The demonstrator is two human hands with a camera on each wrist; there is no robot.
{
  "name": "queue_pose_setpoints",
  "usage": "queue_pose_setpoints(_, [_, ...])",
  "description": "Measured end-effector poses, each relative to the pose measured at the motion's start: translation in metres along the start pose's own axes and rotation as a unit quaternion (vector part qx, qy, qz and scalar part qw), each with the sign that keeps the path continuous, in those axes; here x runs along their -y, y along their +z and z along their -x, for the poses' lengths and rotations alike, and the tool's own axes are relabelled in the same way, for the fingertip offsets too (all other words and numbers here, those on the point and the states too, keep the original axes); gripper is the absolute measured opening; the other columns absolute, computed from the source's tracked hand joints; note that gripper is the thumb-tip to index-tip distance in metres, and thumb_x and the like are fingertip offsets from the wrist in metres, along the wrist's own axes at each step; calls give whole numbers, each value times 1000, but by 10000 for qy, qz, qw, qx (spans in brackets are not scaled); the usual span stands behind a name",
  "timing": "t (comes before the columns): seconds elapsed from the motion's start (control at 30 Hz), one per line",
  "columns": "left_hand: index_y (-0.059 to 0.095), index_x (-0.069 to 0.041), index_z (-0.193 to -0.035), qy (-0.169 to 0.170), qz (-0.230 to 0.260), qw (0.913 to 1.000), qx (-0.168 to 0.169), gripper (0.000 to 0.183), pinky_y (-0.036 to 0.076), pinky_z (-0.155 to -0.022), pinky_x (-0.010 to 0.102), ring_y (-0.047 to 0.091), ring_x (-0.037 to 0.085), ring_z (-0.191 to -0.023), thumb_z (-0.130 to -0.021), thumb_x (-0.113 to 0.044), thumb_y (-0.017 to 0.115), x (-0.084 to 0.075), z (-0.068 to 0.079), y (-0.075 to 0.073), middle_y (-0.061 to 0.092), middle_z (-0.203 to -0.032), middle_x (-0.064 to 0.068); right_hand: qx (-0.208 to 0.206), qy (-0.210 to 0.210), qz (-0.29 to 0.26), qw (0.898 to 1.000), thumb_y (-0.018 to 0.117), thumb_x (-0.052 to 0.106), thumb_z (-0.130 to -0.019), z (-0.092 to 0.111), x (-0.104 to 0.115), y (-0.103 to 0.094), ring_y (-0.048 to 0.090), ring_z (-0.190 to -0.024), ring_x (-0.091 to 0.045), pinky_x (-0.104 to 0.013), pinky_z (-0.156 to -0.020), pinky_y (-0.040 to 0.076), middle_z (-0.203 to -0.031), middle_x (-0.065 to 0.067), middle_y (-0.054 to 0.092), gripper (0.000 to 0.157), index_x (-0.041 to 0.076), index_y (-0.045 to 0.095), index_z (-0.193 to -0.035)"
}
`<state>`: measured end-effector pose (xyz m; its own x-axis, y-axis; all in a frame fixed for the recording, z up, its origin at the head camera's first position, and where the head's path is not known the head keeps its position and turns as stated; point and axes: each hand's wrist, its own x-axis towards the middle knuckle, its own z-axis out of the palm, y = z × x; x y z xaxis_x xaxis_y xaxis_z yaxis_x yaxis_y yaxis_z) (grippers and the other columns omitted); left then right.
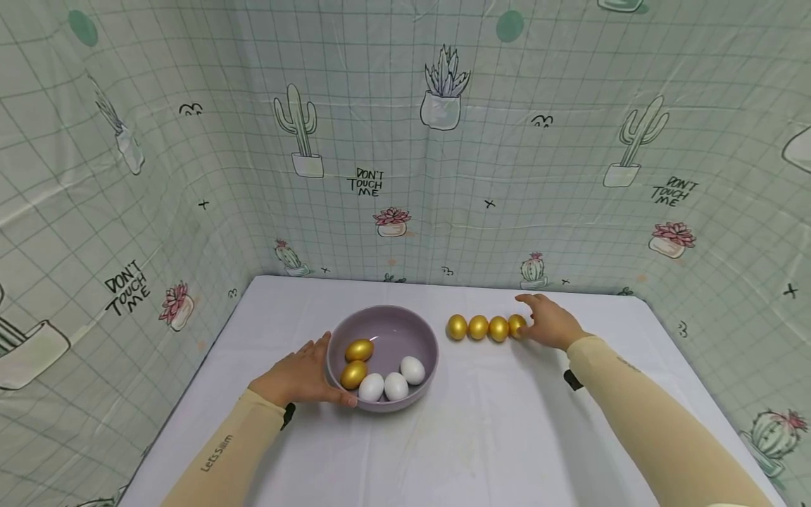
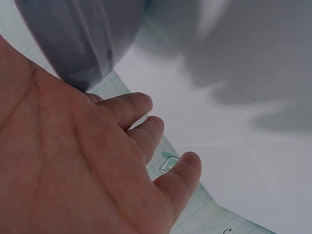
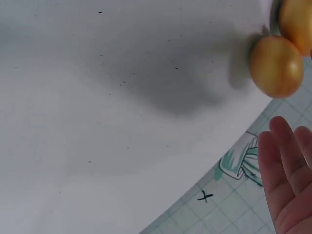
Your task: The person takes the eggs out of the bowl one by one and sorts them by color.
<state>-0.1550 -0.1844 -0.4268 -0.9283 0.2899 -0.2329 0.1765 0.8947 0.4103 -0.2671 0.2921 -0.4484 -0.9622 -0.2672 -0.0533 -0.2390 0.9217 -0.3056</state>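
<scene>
A mauve bowl holds two golden eggs and three white eggs. My left hand rests against the bowl's left side, thumb near the front rim and the other fingers spread along the outside. In the left wrist view, the bowl's outer wall lies beside the palm, and the fingers are loosely extended. Several golden eggs stand in a row right of the bowl. My right hand reaches around the row's right-end egg, thumb close to it; whether they touch is unclear. Its fingers are extended.
A white cloth covers the table. Behind it and at both sides hangs a green grid-patterned curtain with cactus drawings. The table's back edge runs just beyond the egg row.
</scene>
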Motion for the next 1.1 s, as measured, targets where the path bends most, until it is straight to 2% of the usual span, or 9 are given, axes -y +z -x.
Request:
queue_pose_setpoints(0.13, [19,10,-154,-17,40,10000,24,142,33,-107,61,29,47,-142,-58,-73,83,-1,0,-1,28,-157,28,-147,-174,-17,9997,72,20,-89,-2,10,-8,63,-108,-37,-54,-81,53,-141,-27,46,67,3,44,-147])
queue_pose_setpoints(0.3, [19,10,-154,-42,43,10000,18,141,32,-108,61,29,46,-142,-58,-71,83,-1,0,-1,28,-157,27,-210,-373,-109,9990,71,20,-90,-5,34,-17,62,-112,-36,-54,-83,53,-144,-24,46,66,5,44,-148])
queue_pose_setpoints(0.43, [19,10,-153,-20,6,10000,9,141,32,-108,61,29,47,-141,-58,-72,83,-2,0,-1,28,-157,28,-291,-654,-105,9974,75,22,-89,-9,62,-22,63,-112,-33,-51,-83,54,-143,-19,48,67,8,45,-148])
queue_pose_setpoints(0.63, [18,10,-154,-21,31,10000,12,142,31,-108,61,28,48,-141,-58,-71,84,-2,0,-1,27,-157,28,-432,-1305,14,9905,75,25,-89,-15,111,-24,65,-108,-26,-44,-79,56,-141,-11,52,66,13,48,-147])
queue_pose_setpoints(0.9, [18,11,-153,-4,10,10000,21,141,30,-109,62,28,50,-141,-59,-71,83,-3,2,-1,26,-157,28,47,-1929,30,9812,74,26,-90,-17,178,-12,65,-107,-19,-38,-77,55,-139,-5,54,62,17,49,-146])
queue_pose_setpoints(1.1, [18,11,-153,22,7,10000,46,140,30,-108,62,28,50,-141,-60,-72,83,-3,2,-2,26,-157,29,463,-2434,214,9686,71,28,-93,-16,221,7,62,-109,-16,-36,-85,53,-141,-4,53,58,17,50,-146])
